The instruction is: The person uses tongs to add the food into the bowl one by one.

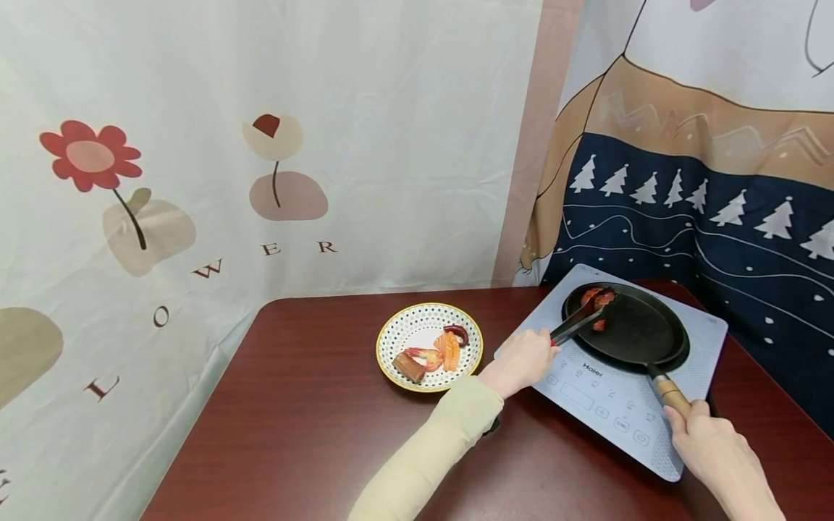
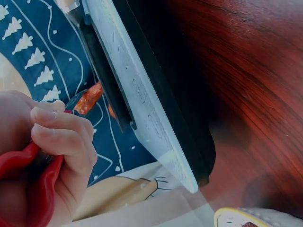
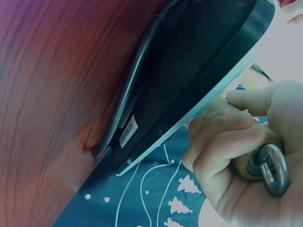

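Note:
My left hand (image 1: 523, 359) grips red-handled tongs (image 1: 577, 323), their dark tips at reddish pieces of food (image 1: 596, 298) on the left side of a round black pan (image 1: 641, 325). In the left wrist view, curled fingers wrap the red handles (image 2: 47, 189), and a reddish piece (image 2: 89, 99) shows beyond them. Whether the tips pinch it or only touch it is unclear. My right hand (image 1: 717, 445) holds the pan's wooden handle (image 1: 671, 394); a metal ring (image 3: 274, 170) at its end shows in the right wrist view. The pan sits on a pale Haier cooktop (image 1: 586, 409).
On the brown table (image 1: 313, 412), left of the cooktop, stands a dotted plate (image 1: 407, 325) with a yellow rim. It bears a shrimp (image 1: 426, 357), an orange slice (image 1: 448, 350), a dark curled piece (image 1: 458, 333) and a brown block (image 1: 408, 367). Printed curtains (image 1: 404, 145) hang behind.

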`<state>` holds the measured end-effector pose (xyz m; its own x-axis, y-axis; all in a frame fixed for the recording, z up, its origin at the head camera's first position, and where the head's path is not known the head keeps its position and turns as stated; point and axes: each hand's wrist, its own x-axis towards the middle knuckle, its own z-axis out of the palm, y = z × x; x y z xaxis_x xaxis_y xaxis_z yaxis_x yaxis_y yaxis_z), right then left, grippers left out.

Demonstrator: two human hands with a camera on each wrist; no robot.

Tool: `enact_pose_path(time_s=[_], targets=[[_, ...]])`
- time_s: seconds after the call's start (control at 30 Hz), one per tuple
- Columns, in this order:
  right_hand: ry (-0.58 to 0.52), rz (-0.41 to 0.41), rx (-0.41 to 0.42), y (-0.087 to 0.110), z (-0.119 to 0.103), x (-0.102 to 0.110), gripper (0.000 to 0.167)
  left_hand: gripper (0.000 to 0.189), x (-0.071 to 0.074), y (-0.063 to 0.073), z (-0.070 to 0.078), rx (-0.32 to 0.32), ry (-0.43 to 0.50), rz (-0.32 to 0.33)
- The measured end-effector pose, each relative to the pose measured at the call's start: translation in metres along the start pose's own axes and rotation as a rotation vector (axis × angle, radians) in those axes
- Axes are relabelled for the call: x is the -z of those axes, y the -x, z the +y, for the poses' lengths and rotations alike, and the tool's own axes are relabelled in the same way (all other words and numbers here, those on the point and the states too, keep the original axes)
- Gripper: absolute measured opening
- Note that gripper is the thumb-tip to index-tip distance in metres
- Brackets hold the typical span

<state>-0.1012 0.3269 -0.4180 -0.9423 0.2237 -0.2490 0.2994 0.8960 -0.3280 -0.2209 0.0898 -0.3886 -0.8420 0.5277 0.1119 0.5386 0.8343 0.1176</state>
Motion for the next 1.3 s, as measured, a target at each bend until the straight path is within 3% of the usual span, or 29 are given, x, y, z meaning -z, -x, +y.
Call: enact_pose_path(time_s=[0.2,0.4,0.77,0.9,1.03,1.3], targets=[[-0.007,0.013,0.003,0.001,-0.001,0.000,0.051,0.024,-0.002,-0.011,0.009,0.001,0.012,-0.038],[-0.005,0.007,-0.007,-0.004,0.003,-0.002,0.053,0.025,-0.004,-0.022,0.016,0.014,0.015,-0.036],[-0.008,0.003,-0.004,-0.005,0.004,-0.002,0.054,0.028,-0.009,-0.044,0.026,0.093,0.071,-0.053],[-0.007,-0.001,-0.008,-0.005,0.004,-0.003,0.054,0.030,-0.012,-0.049,0.027,0.130,0.097,-0.068],[-0.006,0.001,-0.009,-0.005,0.004,-0.002,0.053,0.032,-0.014,-0.053,0.030,0.124,0.081,-0.076],[-0.011,0.004,-0.002,-0.005,0.005,-0.002,0.055,0.035,-0.017,-0.056,0.034,0.141,0.055,-0.043]])
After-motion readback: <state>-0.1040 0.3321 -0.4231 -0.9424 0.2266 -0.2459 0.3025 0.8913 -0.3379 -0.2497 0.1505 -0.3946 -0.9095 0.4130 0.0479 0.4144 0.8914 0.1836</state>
